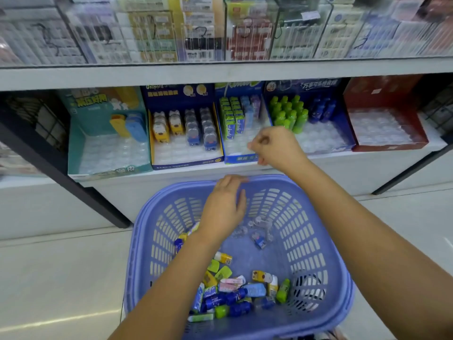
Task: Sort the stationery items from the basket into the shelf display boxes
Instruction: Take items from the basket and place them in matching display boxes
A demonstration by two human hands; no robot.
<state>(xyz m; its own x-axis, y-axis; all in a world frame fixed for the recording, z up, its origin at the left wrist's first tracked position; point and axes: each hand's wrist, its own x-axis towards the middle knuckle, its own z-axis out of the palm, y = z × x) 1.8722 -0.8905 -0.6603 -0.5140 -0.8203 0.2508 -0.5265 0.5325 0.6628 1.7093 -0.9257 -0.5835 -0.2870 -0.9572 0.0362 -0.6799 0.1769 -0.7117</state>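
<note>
A lavender plastic basket (318,241) stands on the floor below the shelf, and mixed small stationery items (232,290) lie in a heap at its near end. A few clear-cased ones (257,231) lie further in. My left hand (225,207) reaches across the basket, its fingers stretched onto the far rim. My right hand (277,148) hovers over the front of the blue display box (241,158), which holds green packs; its fingers are curled and nothing shows between them.
Along the shelf stand a teal box (107,153), a navy box with yellow and blue animal-shaped items (186,163), a dark blue box of green and blue bottles (306,119) and a red box (384,146). Clear cases of packaged goods (220,33) fill the shelf above.
</note>
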